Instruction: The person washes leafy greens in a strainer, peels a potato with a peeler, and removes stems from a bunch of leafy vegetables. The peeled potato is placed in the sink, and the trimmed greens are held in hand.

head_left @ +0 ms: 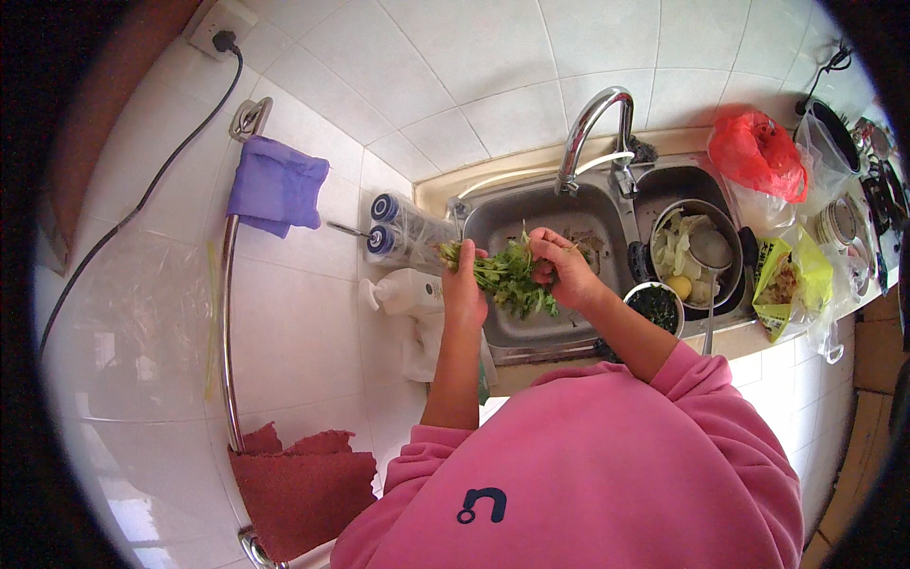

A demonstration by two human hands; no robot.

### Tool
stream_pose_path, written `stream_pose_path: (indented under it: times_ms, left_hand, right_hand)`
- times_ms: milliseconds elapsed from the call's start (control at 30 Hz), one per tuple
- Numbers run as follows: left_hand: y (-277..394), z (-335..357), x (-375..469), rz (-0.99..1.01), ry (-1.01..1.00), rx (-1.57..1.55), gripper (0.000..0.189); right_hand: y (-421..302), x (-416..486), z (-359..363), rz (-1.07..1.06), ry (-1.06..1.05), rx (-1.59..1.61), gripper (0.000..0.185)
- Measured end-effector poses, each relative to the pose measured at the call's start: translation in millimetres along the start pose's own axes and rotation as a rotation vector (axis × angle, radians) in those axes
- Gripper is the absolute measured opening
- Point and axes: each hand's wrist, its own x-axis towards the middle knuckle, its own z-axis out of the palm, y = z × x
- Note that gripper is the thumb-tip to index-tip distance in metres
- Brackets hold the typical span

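My left hand (466, 281) is closed around the stems of a bunch of leafy green herbs (522, 284), held over the left basin of a stainless steel sink (512, 206). At the right side of the bunch, the fingers of my right hand (561, 267) pinch a part of it; exactly which sprig is too small to tell. Scraps lie on the basin floor behind my right hand. Above the basin arches a chrome faucet (593, 117). A white bowl of dark chopped greens (654, 309) stands just right of my right forearm.
The right basin holds a metal pot (738, 227) with cabbage leaves, a yellow round item and a ladle (711, 249). Left of the sink stand a white pump bottle (409, 291) and wrapped blue-ended cylinders (398, 220). Red (757, 153) and yellow-green (817, 267) plastic bags lie at right.
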Motion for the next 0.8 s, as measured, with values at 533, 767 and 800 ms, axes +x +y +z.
stream_pose_path:
  times_ms: [533,767,800]
  left_hand:
    - [24.2,25.5,-27.1,0.212,-0.27,0.467,0.017]
    - [19.5,24.6,-24.7,0.249,-0.321,0.609,0.015]
    - [19.2,24.5,-24.4,0.243,-0.329,0.618,0.015]
  right_hand:
    - [1.7,0.5,-8.2,0.029,0.021,-0.063,0.008]
    - [4.0,-0.6,-8.2,0.045,0.013,-0.102,0.007]
    - [4.3,-0.4,-8.3,0.046,0.009,-0.123,0.008]
